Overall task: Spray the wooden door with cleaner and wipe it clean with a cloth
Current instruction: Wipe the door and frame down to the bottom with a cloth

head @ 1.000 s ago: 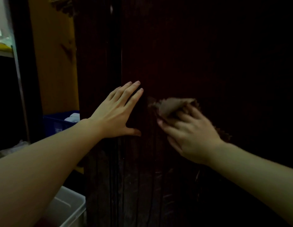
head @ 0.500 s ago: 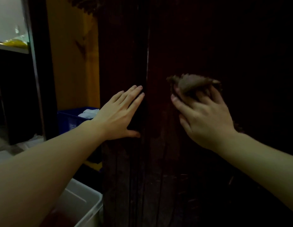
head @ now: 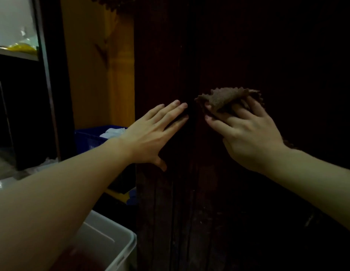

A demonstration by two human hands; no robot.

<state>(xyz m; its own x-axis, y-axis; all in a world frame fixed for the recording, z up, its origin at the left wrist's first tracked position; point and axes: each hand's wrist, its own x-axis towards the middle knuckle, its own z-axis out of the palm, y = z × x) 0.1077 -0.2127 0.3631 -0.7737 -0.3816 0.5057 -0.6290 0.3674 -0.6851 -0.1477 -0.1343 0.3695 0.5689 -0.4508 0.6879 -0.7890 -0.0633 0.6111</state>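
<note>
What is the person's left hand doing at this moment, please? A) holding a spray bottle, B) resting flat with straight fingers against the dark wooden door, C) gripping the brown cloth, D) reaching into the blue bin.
B: the left hand lies open with straight fingers on the wooden door, while the right hand presses the brown cloth to the door; no spray bottle shows.

Dark upright wooden door (head: 248, 55), crumpled brown zigzag-edged cloth (head: 225, 97) against its middle.
</note>
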